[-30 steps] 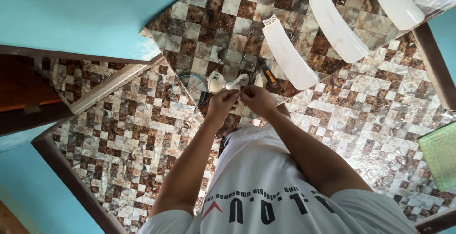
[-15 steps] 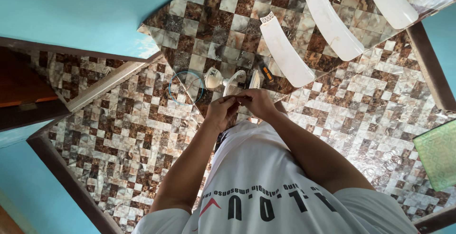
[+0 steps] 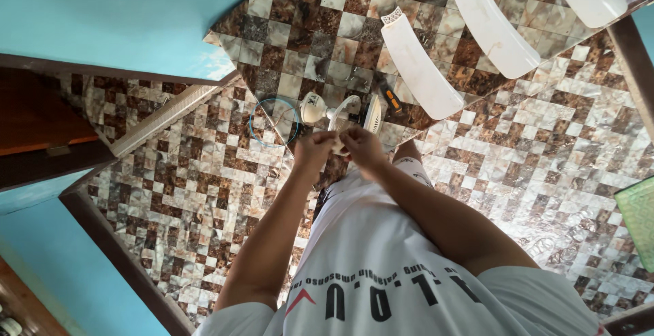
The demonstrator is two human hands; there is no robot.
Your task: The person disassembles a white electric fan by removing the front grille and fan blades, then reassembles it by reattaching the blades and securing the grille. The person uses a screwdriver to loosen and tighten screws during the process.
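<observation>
So both hands, left hand (image 3: 315,150) and right hand (image 3: 363,149), meet with a pinching grip on a small white fan part (image 3: 338,140), held just above the tiled floor (image 3: 204,172). Probably close together for fiddly control; white fan blades (image 3: 419,70) lie nearby.

1. Glossy brown-and-cream mosaic tile floor (image 3: 204,172) under the hands.
2. Smooth, smudged white plastic fan blades (image 3: 419,70) beyond the hands.
3. Matt white cloth shirt (image 3: 381,254) below them.
4. Dark wooden door frame (image 3: 122,261), matt.
</observation>
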